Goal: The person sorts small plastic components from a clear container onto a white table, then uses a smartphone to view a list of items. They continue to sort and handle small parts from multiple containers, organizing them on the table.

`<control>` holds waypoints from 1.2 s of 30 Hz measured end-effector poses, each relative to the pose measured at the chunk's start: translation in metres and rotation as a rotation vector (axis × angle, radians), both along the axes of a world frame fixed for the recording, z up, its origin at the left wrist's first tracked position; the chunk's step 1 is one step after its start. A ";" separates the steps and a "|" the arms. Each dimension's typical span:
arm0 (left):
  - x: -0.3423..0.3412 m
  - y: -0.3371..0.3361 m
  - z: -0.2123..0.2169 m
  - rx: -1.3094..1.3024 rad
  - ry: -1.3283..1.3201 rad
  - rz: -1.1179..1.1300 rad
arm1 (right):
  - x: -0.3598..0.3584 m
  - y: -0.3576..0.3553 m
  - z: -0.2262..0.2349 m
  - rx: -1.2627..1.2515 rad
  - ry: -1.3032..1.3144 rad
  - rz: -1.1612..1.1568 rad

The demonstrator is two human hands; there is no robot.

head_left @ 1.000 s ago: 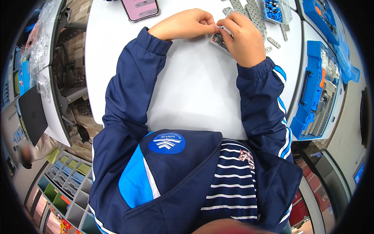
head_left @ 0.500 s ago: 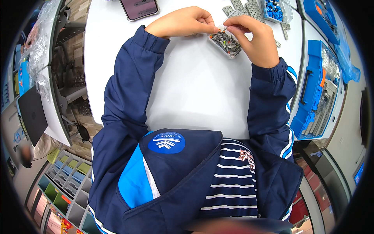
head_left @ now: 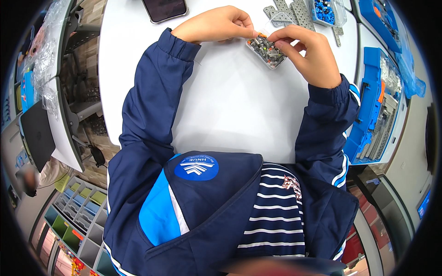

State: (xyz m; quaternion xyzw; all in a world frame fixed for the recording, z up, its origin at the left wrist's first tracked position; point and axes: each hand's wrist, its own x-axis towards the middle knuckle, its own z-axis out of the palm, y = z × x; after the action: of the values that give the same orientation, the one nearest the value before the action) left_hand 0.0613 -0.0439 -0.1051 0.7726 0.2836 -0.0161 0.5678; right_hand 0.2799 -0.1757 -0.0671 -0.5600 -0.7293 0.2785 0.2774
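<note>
A small clear plastic box [head_left: 271, 66] full of small grey, black and orange connector pieces [head_left: 266, 48] stands on the white table, its clear lid raised at the far side. My left hand [head_left: 223, 24] is closed, its thumb and forefinger pinching the box's far left corner. From the right, my right hand [head_left: 314, 54] reaches over the pieces, thumb and forefinger curled close together at the box's right side. Whatever lies between those fingertips is too small to make out.
Grey perforated beams [head_left: 301, 16] lie beyond the box, with a clear container of blue pieces [head_left: 323, 13] beside them. A phone [head_left: 165, 8] rests at the far left of the table. On the right stands an open blue case [head_left: 368, 99] of grey parts.
My right hand has shifted slightly right and nearer, from the box's far edge and lid to over the pieces. My left hand stays at its corner. The phone's screen has gone dark.
</note>
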 end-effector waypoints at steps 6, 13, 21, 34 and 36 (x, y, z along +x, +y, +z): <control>0.000 0.000 0.017 -0.248 -0.043 0.129 | 0.002 -0.002 0.009 -0.051 0.145 0.000; 0.004 -0.011 0.034 -0.738 -0.212 0.028 | -0.002 0.000 0.018 0.031 0.254 0.043; -0.001 0.004 0.026 -0.592 -0.204 0.120 | 0.005 0.000 0.018 0.197 -0.035 -0.115; 0.002 -0.003 0.010 -0.098 -0.001 0.149 | -0.025 -0.001 -0.013 0.380 -0.509 -0.042; 0.002 -0.004 0.011 -0.105 -0.047 0.118 | -0.030 -0.003 -0.017 0.377 -0.549 -0.060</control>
State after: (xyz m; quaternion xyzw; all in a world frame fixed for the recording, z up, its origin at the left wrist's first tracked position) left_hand 0.0631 -0.0480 -0.0944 0.7240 0.3138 0.0208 0.6139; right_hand 0.2504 -0.1787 -0.0838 -0.5744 -0.7986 -0.0308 0.1774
